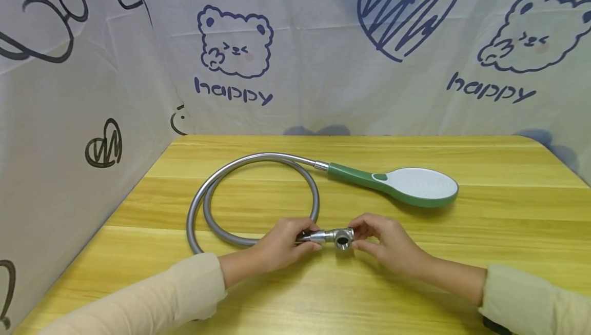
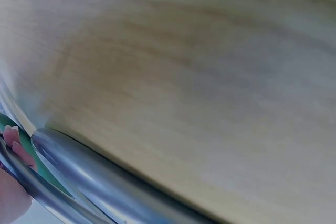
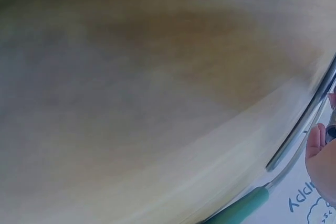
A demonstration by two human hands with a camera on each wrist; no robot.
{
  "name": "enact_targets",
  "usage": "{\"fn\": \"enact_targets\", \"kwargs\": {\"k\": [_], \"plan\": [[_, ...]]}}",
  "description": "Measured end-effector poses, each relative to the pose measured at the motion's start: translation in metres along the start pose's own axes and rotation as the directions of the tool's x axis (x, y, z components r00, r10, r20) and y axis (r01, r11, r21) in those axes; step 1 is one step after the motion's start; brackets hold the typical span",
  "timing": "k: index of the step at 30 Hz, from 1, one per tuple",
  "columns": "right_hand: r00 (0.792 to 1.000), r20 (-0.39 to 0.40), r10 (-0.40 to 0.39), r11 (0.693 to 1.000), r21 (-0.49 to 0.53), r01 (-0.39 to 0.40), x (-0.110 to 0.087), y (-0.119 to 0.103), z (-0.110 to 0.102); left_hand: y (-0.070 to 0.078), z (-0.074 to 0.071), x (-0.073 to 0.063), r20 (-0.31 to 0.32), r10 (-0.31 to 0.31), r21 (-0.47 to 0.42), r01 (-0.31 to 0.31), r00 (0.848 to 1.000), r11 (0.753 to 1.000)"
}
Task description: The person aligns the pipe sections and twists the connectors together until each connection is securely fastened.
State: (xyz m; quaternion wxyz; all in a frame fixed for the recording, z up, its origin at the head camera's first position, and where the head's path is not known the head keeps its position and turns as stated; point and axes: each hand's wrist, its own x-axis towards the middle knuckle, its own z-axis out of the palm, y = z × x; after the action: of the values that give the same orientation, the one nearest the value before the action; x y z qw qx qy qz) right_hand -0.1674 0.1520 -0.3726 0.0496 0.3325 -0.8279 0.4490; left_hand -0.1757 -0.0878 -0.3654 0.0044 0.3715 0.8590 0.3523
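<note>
Near the front middle of the table, my left hand grips the silver end connector of a grey shower hose. A chrome tee fitting meets that connector in line, its round threaded opening facing me. My right hand pinches the fitting's right end between thumb and fingers. Behind both hands the hose loops round to a green and white shower head, which lies face up. The left wrist view has the hose large in its lower part; fingers show at the right edge of the right wrist view.
Beneath everything is a yellow wood-grain table. A white cloth with drawn bears and hearts hangs along the back and left sides. The hose loop takes up the table's middle left, and the shower head lies behind my right hand.
</note>
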Motion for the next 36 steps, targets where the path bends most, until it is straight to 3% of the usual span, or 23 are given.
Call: {"fn": "enact_targets", "kwargs": {"k": [8,14,26,36], "plan": [[0.995,0.035,0.088,0.990,0.107,-0.092,0.0012,0.0009,0.0001,-0.0003,-0.0001,-0.0002,0.002,0.006,0.008,-0.006,1.000,1.000],[0.996,0.022,0.089,0.979,0.180,-0.091,0.0010,0.0021,0.0024,-0.0005,0.0005,-0.0003,-0.004,0.017,0.012,-0.017,1.000,1.000],[0.981,0.060,0.186,0.953,0.232,-0.195,0.0020,0.0018,0.0030,0.0003,0.0005,-0.0004,-0.007,0.025,0.031,-0.025,1.000,0.999],[0.979,0.063,0.196,0.939,0.277,-0.206,0.0021,0.0005,0.0042,0.0006,0.0008,-0.0005,-0.007,0.017,0.027,-0.017,1.000,1.000]]}}
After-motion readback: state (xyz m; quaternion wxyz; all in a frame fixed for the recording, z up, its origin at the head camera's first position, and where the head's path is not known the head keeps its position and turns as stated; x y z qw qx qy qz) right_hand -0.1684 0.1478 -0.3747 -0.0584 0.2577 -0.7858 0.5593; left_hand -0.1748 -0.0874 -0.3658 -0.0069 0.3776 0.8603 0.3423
